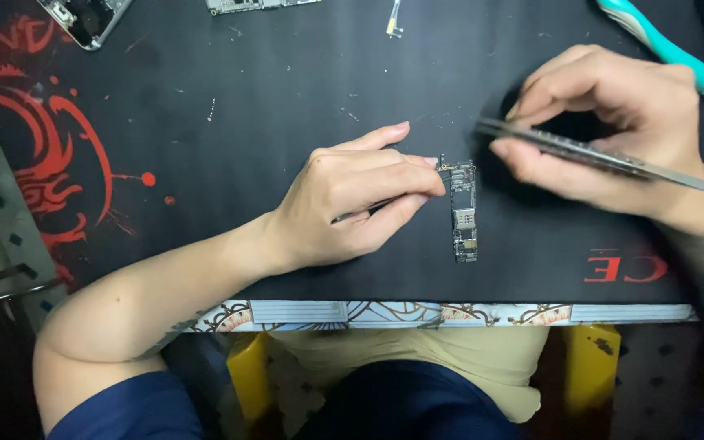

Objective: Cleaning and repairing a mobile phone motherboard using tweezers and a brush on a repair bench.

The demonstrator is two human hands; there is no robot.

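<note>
Nearest the camera: the person's lap, dark blue trousers and a tan shirt hem, with the patterned front edge of the worktop [303, 314] just above it. A black mat with red markings [205, 163] covers the worktop.

Landmark: a narrow circuit board [464, 212], lying flat on the mat, long axis running away from the front edge, roughly mid-mat.

Left hand [352, 200] sits just left of the board. Fingers pressed together, thumb and forefinger pinching a thin dark metal tool [360, 213] whose tip meets the board's upper left corner. Forearm crosses the worktop edge below and to the left.

Right hand [613, 130] sits right of and slightly above the board, not touching it. Fingers curled in and pinching a long flat metal tool [613, 159], likely tweezers, which runs from near the board's upper right out past the wrist to the right.

Above and right of the board, beyond the right hand: a teal-handled tool [678, 57]. Well above and left of the board, at the far edge: an opened phone chassis [83, 16] and another board strip [254, 5].
</note>
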